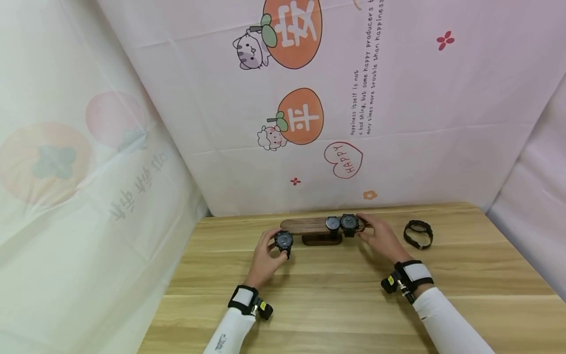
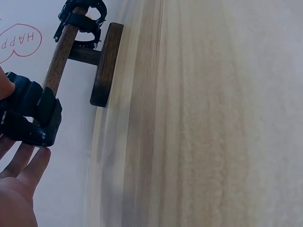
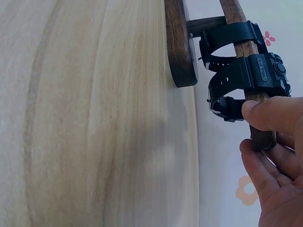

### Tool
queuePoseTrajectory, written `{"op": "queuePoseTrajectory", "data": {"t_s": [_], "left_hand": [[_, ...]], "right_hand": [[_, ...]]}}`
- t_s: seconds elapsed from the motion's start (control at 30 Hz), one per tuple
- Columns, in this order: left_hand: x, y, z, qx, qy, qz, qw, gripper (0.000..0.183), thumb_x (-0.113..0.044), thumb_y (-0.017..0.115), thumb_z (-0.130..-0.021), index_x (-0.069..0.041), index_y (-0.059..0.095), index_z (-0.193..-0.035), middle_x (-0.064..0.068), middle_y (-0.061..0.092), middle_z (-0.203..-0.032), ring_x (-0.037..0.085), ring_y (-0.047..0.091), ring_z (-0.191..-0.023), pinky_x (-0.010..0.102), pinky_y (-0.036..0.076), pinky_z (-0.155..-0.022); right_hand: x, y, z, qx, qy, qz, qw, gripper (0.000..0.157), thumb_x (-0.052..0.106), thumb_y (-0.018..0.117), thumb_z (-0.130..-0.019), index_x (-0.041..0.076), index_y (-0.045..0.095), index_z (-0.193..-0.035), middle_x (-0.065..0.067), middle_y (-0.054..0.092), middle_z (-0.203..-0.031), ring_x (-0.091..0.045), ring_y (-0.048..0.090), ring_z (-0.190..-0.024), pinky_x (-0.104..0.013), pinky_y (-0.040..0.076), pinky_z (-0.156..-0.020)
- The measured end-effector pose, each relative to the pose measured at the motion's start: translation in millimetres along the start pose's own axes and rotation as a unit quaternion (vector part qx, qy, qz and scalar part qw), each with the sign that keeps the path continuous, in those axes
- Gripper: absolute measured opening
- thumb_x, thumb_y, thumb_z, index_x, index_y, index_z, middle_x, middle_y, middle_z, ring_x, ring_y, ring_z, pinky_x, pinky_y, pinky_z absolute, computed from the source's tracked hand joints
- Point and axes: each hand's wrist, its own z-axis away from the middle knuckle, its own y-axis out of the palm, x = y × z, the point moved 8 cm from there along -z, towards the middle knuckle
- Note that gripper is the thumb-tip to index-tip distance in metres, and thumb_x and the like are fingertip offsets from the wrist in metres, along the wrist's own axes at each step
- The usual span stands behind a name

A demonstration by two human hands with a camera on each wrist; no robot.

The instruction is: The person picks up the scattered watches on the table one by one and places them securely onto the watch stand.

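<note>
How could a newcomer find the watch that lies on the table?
On the pale table, find the dark wooden stand near the back edge. Further right, past the right hand, is a black watch; unlike the other three watches, it lies on the table, off the stand.

We see bright, diffuse light across the head view, washing out the white printed fabric wall [image 1: 66, 236] at left. Both wrist views look dimmer and bluish, with soft shadows on the pale wood-grained table [image 3: 94, 142].
</note>
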Motion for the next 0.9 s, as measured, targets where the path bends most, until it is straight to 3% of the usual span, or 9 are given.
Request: {"op": "queuePoseTrajectory", "data": {"t_s": [0.23,0.47,0.73,0.9], "left_hand": [[2.8,-5.3,-1.5,-0.005,-0.005,0.004,1.0,0.061,0.014,0.066,-0.075,0.008,0.047,-0.133,0.025,0.049,-0.128,0.034,0.048,-0.119,0.05,0.049,-0.095],[5.7,-10.6,-5.1,-0.01,-0.007,-0.004,0.9999,0.061,0.011,0.067,-0.076,0.0,0.049,-0.133,0.024,0.049,-0.128,0.034,0.048,-0.119,0.05,0.05,-0.095],[13.5,-14.1,-7.7,-0.007,-0.017,-0.018,0.9997,0.062,0.01,0.066,-0.078,-0.001,0.046,-0.136,0.024,0.046,-0.131,0.034,0.046,-0.122,0.05,0.048,-0.096],[45.0,-13.0,-9.9,-0.007,-0.036,-0.022,0.9991,0.063,0.001,0.068,-0.08,-0.014,0.047,-0.137,0.01,0.048,-0.133,0.023,0.046,-0.123,0.04,0.049,-0.098]], "right_hand": [[1.0,0.9,0.3,0.0,0.003,-0.005,1.0,0.061,0.011,0.071,-0.087,0.005,0.046,-0.143,-0.021,0.052,-0.136,-0.036,0.055,-0.111,-0.058,0.046,-0.096],[-1.2,0.1,1.3,0.001,0.014,-0.008,1.0,0.062,0.011,0.07,-0.087,0.006,0.045,-0.144,-0.021,0.052,-0.135,-0.037,0.054,-0.112,-0.06,0.045,-0.096],[-1.5,0.8,1.2,0.003,0.014,-0.004,1.0,0.062,0.012,0.07,-0.088,0.005,0.044,-0.144,-0.021,0.049,-0.14,-0.037,0.054,-0.112,-0.058,0.046,-0.096],[-0.1,-0.7,1.2,0.0,0.013,-0.008,1.0,0.062,0.009,0.07,-0.087,0.004,0.045,-0.143,-0.022,0.048,-0.14,-0.038,0.055,-0.112,-0.059,0.046,-0.095]]}}
